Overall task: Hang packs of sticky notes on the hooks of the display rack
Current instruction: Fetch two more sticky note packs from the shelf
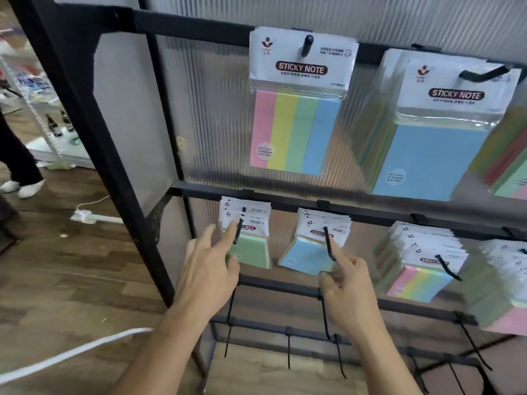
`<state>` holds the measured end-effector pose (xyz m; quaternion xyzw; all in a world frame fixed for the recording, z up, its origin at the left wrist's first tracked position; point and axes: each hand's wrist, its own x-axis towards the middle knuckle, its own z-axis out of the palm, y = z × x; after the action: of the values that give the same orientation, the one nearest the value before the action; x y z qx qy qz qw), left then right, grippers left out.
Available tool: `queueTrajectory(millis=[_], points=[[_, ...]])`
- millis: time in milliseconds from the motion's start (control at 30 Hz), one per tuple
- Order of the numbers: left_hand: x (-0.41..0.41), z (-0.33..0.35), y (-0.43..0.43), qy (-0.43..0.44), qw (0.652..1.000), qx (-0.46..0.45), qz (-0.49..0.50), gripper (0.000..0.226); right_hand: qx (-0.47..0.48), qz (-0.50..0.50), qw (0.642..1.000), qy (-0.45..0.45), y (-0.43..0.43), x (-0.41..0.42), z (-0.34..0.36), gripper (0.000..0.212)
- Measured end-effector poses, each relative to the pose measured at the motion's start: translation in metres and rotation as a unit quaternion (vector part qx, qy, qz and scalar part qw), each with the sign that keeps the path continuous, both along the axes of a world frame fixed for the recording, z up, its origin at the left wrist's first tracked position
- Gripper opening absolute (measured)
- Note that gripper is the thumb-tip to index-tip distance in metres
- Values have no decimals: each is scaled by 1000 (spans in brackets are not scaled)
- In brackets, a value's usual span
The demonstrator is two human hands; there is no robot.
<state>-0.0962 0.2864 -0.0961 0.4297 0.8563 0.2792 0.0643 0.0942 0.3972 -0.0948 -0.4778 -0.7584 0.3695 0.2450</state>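
Hanging on the left of the middle rail in the head view, the green pack and blue pack look light, with slippery film and stiff card headers, so they are best pinched beside the hole. Released, the left hand touches the green pack with straight fingers. The right hand rests its forefinger on the blue pack's hook; whether it is grasping anything I cannot tell. Bare hooks jut below.

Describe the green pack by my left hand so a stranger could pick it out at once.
Find the black display rack and its second rail from the top. On that rail's leftmost hook hangs a bunch of small packs. The front one is the green pack, right by the left hand. Its neighbour on the next hook is a blue pack.
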Motion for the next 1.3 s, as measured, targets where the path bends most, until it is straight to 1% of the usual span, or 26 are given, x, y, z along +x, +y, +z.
queueTrajectory(millis=[100, 200, 333, 467, 600, 700, 767, 933, 1133, 1233, 1300], points=[[7, 2, -7, -9, 1000, -8, 21, 63, 5, 22, 999, -39, -10, 0, -4, 49], [15, 6, -22, -19, 998, 23, 59, 63, 10, 115, 993, -31, -27, -9, -3, 40], [21, 10, -56, -13, 992, 34, 123, 62, 52, 246, 968, -15, -47, -35, 8, 45], [15, 8, -102, -20, 980, -1, 197, 63, 108, 357, 927, -22, -71, -71, 18, 48], [6, 0, -149, -55, 957, -20, 283, 62, 97, 442, 892, -8, -102, -105, 16, 44], [-10, -10, -184, -71, 942, -41, 324, 62, 94, 488, 867, -21, -128, -132, 10, 45], [-24, -15, -208, -86, 931, -46, 351, 61, 97, 507, 856, -31, -146, -155, 4, 46], [-75, -27, -268, -116, 907, -32, 403, 60, 60, 521, 850, -49, -194, -227, -2, 46], [-158, -31, -336, -95, 896, -34, 433, 59, 55, 534, 841, -68, -246, -329, 2, 46], [-192, -28, -360, -90, 894, -35, 438, 59, 80, 531, 841, -69, -267, -368, 0, 46], [-218, -28, -383, -95, 886, -32, 452, 59, 80, 546, 831, -70, -290, -403, -2, 46]])
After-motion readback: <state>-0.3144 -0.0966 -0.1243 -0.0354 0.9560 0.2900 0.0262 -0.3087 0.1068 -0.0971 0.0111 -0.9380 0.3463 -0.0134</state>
